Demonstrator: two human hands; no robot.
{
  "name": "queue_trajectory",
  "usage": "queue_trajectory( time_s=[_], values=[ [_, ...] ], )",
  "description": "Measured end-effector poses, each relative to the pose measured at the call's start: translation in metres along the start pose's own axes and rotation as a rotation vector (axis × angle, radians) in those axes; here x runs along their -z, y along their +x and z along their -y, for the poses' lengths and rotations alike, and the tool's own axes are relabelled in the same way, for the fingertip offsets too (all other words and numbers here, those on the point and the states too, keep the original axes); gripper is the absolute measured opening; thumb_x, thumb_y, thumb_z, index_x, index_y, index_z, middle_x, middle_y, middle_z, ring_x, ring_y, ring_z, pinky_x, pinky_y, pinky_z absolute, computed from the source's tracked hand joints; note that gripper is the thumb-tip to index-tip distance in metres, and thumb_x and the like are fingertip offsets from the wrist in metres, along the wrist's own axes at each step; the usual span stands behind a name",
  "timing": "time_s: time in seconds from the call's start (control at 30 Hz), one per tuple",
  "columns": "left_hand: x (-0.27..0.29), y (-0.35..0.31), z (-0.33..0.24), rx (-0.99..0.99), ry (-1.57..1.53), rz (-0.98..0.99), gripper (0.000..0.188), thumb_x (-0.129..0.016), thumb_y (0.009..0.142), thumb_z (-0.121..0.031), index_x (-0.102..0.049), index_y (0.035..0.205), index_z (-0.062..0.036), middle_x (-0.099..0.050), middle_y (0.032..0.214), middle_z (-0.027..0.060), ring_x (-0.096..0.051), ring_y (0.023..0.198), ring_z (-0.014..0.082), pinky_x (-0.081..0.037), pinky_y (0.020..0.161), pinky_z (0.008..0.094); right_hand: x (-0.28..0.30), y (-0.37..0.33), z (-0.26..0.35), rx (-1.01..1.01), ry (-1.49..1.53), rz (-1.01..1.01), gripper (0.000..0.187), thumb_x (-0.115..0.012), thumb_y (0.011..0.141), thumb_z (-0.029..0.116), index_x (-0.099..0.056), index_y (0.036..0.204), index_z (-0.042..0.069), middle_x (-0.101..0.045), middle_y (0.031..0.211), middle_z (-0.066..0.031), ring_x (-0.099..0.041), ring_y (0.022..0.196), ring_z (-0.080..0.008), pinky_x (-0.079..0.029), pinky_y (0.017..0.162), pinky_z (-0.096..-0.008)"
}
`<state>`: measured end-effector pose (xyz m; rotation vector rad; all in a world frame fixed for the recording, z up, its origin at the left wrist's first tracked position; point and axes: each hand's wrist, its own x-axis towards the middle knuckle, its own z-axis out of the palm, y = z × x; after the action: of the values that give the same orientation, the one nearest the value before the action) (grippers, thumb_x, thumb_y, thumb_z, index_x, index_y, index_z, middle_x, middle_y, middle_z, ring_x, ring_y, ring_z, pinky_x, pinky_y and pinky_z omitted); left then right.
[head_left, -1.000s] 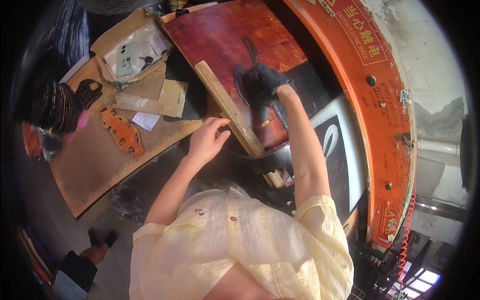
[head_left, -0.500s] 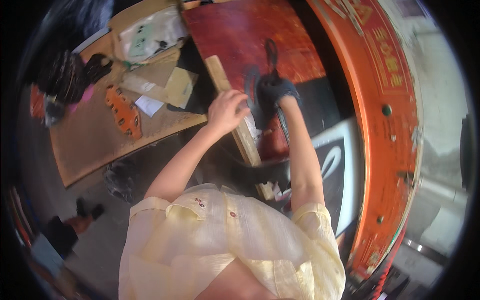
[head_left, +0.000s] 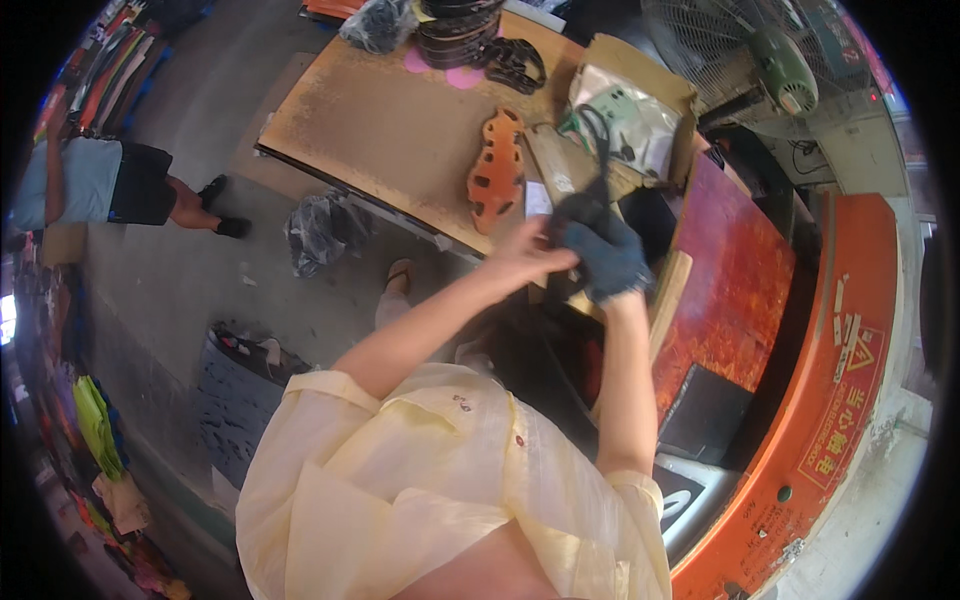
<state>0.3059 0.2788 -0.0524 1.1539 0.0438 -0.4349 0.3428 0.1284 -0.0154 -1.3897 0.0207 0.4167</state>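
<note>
Worktable (head_left: 390,110) is the reference for all positions. Dark strap piece (head_left: 580,210), with a slim loop at its upper end, is held above the right end of the worktable's near edge. Gloved right hand (head_left: 615,265) is closed on the piece from the right, the loop projecting beyond the fingers; this grip probably leaves the piece's left side accessible. Bare left hand (head_left: 528,255) meets it from that side with fingers curled, so the two hands are together at the piece; whether the left fingers pinch it or only rest against it cannot be told. A glove on one hand alone suggests that the right takes the rougher contact while the left provides finer feel. Orange perforated piece (head_left: 497,170) lies flat on the worktable, near the left hand, apparently within easy reach. Open carton (head_left: 655,65) holding a clear bag (head_left: 650,110) sits at the worktable's right end, presumably to contain loose items. Dark stack (head_left: 460,38) stands toward the worktable's far edge, likely to leave the middle usable. Red board (head_left: 730,270) lies right of the worktable; a wooden bar (head_left: 668,300) along the board's worktable side may act as a stop.
</note>
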Motion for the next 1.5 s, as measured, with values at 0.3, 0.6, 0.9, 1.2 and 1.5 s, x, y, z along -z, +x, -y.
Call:
queue_trajectory(
  time_s=[0.3, 0.6, 0.9, 1.2, 1.5],
  values=[
    [0.274, -0.006, -0.059, -0.261, 0.202, -0.691, 0.019, -0.063, 0.092, -0.016, -0.064, 0.095, 0.0032, -0.058, 0.083, -0.0001, -0.058, 0.075, 0.0093, -0.046, 0.067, 0.0225, -0.226, 0.216, -0.089, -0.08, 0.026, 0.131, 0.029, -0.07, 0.083, 0.016, -0.065, 0.108, 0.001, -0.068, 0.092, -0.005, -0.062, 0.076, -0.0137, -0.049, 0.068, -0.0275],
    [0.453, 0.022, -0.03, 0.088, 0.152, -0.698, 0.03, -0.061, 0.093, -0.025, -0.057, 0.077, -0.0005, -0.046, 0.067, -0.0042, -0.038, 0.063, 0.0073, -0.034, 0.057, 0.0252, -0.254, 0.257, -0.225, -0.207, -0.612, -0.362, 0.043, -0.063, 0.082, 0.037, -0.068, 0.107, 0.002, -0.07, 0.096, -0.0139, -0.067, 0.088, -0.0247, -0.051, 0.079, -0.035],
    [0.455, 0.126, -0.045, 0.13, 0.519, -0.45, 0.051, -0.069, 0.086, -0.022, -0.05, 0.128, 0.0014, -0.061, 0.114, 0.0131, -0.06, 0.101, 0.0213, -0.049, 0.087, 0.0341, -0.221, 0.101, -0.173, -0.317, -0.729, -0.288, 0.048, -0.063, 0.079, 0.039, -0.062, 0.118, 0.011, -0.064, 0.113, -0.0143, -0.061, 0.105, -0.0311, -0.048, 0.09, -0.0396],
    [0.323, 0.096, -0.006, -0.312, 0.904, 0.057, 0.026, -0.056, 0.095, -0.008, -0.057, 0.118, 0.0038, -0.062, 0.112, 0.0116, -0.059, 0.1, 0.0185, -0.047, 0.089, 0.0296, -0.161, -0.206, -0.122, -0.356, -0.566, -1.317, 0.041, -0.063, 0.081, 0.032, -0.063, 0.115, 0.009, -0.064, 0.113, -0.0135, -0.061, 0.105, -0.0316, -0.048, 0.092, -0.0371],
    [-0.063, -0.037, 0.104, -0.526, 0.806, 0.834, 0.031, -0.064, 0.089, -0.013, -0.06, 0.118, -0.0019, -0.061, 0.114, 0.0114, -0.058, 0.102, 0.0237, -0.045, 0.088, 0.0324, -0.107, -0.593, -0.211, -0.677, -0.522, -2.512, 0.066, -0.074, 0.076, 0.038, -0.053, 0.126, 0.001, -0.065, 0.104, -0.0204, -0.064, 0.094, -0.0264, -0.05, 0.081, -0.0351]
  ],
)
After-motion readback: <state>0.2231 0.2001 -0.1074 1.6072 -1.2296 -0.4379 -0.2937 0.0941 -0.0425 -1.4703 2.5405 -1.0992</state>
